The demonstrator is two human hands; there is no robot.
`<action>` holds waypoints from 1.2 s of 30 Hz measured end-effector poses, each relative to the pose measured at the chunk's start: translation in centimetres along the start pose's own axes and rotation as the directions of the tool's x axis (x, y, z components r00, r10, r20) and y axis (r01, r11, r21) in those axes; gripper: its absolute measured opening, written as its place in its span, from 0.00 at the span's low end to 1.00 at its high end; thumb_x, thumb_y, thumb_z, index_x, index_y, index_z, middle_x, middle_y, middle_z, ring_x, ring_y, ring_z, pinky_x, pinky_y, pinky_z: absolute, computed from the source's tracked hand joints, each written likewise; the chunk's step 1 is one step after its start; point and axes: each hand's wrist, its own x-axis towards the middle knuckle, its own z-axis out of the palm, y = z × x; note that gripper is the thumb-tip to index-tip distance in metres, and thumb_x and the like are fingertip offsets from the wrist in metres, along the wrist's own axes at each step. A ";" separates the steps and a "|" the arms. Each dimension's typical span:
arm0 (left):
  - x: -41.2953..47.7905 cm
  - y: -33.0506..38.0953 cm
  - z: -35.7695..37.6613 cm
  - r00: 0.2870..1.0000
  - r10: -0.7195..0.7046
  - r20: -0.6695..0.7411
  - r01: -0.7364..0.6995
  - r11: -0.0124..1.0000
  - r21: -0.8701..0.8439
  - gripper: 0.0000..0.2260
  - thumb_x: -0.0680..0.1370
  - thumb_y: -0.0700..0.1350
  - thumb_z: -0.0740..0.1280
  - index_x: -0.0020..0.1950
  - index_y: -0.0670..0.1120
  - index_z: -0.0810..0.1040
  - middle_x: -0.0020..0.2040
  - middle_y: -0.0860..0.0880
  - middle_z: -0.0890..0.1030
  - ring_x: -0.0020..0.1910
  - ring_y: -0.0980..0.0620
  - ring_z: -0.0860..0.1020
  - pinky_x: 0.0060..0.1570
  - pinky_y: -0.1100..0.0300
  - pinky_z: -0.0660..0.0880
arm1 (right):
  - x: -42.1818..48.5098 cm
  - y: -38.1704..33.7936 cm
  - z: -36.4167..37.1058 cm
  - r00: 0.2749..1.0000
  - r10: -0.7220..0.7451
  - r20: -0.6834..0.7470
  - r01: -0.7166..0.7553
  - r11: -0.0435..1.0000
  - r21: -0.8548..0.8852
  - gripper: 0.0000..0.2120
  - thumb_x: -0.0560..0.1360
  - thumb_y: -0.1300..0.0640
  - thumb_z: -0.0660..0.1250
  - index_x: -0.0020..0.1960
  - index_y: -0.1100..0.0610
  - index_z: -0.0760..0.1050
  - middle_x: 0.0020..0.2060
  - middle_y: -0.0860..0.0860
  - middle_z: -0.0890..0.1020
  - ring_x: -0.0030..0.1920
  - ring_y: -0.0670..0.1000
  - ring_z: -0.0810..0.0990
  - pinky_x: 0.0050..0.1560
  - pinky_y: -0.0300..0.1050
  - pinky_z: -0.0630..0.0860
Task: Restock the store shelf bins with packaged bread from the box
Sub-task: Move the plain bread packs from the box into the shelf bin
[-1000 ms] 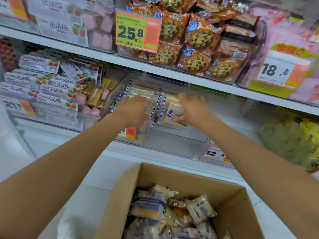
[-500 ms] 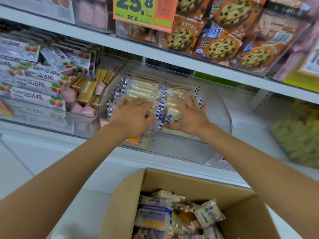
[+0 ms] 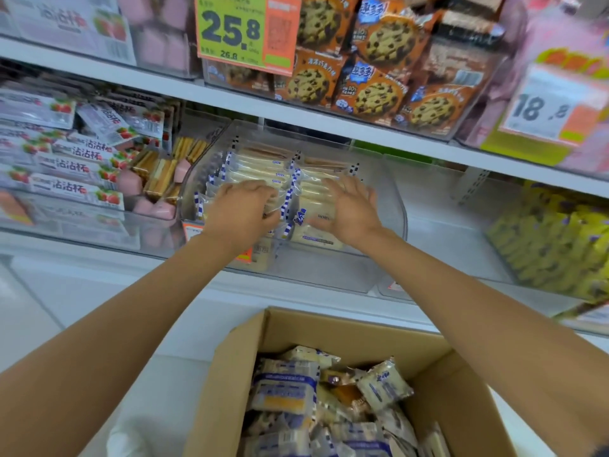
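Observation:
A clear plastic bin [image 3: 397, 206] on the middle shelf holds two rows of cream bread packs [image 3: 260, 169] with blue-and-white edges, standing upright. My left hand [image 3: 244, 207] lies on the left row, fingers bent down over the pack tops. My right hand [image 3: 349, 206] lies flat on the right row with fingers spread. Neither hand has a pack lifted. Below, close to me, an open cardboard box [image 3: 329, 328] holds several loose bread packs [image 3: 286, 390] in a heap.
Strawberry-print packs [image 3: 72, 159] and wafer packs [image 3: 158, 173] fill the bin to the left. Another clear bin [image 3: 445, 225] stands right of the bread bin, then yellow packs [image 3: 553, 239]. The shelf above carries cookie bags [image 3: 379, 77] and a 25.8 price tag [image 3: 244, 31].
Both hands have stayed on the bread rows in the bin. My left fingers have curled and my right fingers have spread wider. The view has shifted slightly.

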 end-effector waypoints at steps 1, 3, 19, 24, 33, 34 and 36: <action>-0.3 0.8 -0.3 0.999 0.012 -0.043 -0.013 1.000 -0.004 0.16 0.79 0.50 0.65 0.66 0.48 0.77 0.67 0.48 0.77 0.67 0.46 0.72 0.69 0.49 0.64 | -0.9 0.0 -0.4 0.998 -0.026 -0.064 0.031 0.997 0.065 0.37 0.72 0.36 0.69 0.74 0.51 0.64 0.74 0.56 0.64 0.75 0.57 0.58 0.74 0.54 0.54; -1.6 2.8 -0.8 0.993 0.032 -0.117 -0.040 0.997 -0.071 0.11 0.77 0.47 0.68 0.58 0.46 0.80 0.57 0.47 0.81 0.58 0.44 0.76 0.58 0.51 0.72 | -3.1 -0.1 -1.2 0.986 -0.034 -0.165 0.068 0.977 0.200 0.26 0.73 0.44 0.71 0.66 0.56 0.73 0.65 0.55 0.74 0.66 0.56 0.70 0.66 0.50 0.68; -20.0 7.6 14.3 0.727 -0.111 0.678 0.420 0.853 -0.310 0.09 0.76 0.53 0.73 0.52 0.52 0.79 0.51 0.54 0.81 0.53 0.56 0.79 0.51 0.61 0.74 | -28.1 14.6 14.9 0.885 0.227 0.406 -0.346 0.905 0.248 0.18 0.75 0.46 0.67 0.62 0.52 0.76 0.63 0.51 0.75 0.63 0.53 0.73 0.62 0.50 0.73; -20.2 8.5 16.1 0.721 -0.113 0.684 0.440 0.837 -0.325 0.08 0.77 0.50 0.72 0.54 0.51 0.79 0.49 0.57 0.80 0.48 0.62 0.77 0.45 0.69 0.71 | -27.6 18.5 21.7 0.771 0.431 0.470 -0.605 0.726 0.327 0.33 0.71 0.44 0.73 0.70 0.54 0.66 0.65 0.52 0.73 0.62 0.57 0.76 0.60 0.58 0.76; -19.1 10.0 17.2 0.710 -0.130 0.692 0.489 0.798 -0.352 0.10 0.78 0.48 0.70 0.59 0.54 0.76 0.56 0.57 0.79 0.58 0.57 0.78 0.56 0.61 0.75 | -25.8 17.7 19.8 0.823 0.229 0.519 -0.438 0.838 0.326 0.06 0.77 0.53 0.69 0.53 0.52 0.80 0.51 0.51 0.78 0.51 0.53 0.76 0.53 0.50 0.75; -18.7 10.4 17.2 0.718 -0.136 0.683 0.492 0.793 -0.359 0.16 0.77 0.49 0.71 0.64 0.54 0.74 0.60 0.57 0.77 0.61 0.56 0.76 0.57 0.61 0.74 | -25.6 16.8 18.3 0.833 0.153 0.531 -0.413 0.812 0.412 0.04 0.77 0.54 0.69 0.51 0.52 0.80 0.47 0.50 0.80 0.48 0.53 0.78 0.50 0.50 0.76; -17.9 11.7 16.8 0.723 -0.114 0.681 0.495 0.773 -0.396 0.31 0.74 0.52 0.75 0.74 0.53 0.66 0.66 0.58 0.71 0.66 0.57 0.71 0.64 0.58 0.71 | -25.2 14.6 15.0 0.846 -0.008 0.532 -0.328 0.780 0.533 0.04 0.77 0.54 0.69 0.48 0.54 0.80 0.41 0.52 0.82 0.42 0.52 0.80 0.46 0.50 0.76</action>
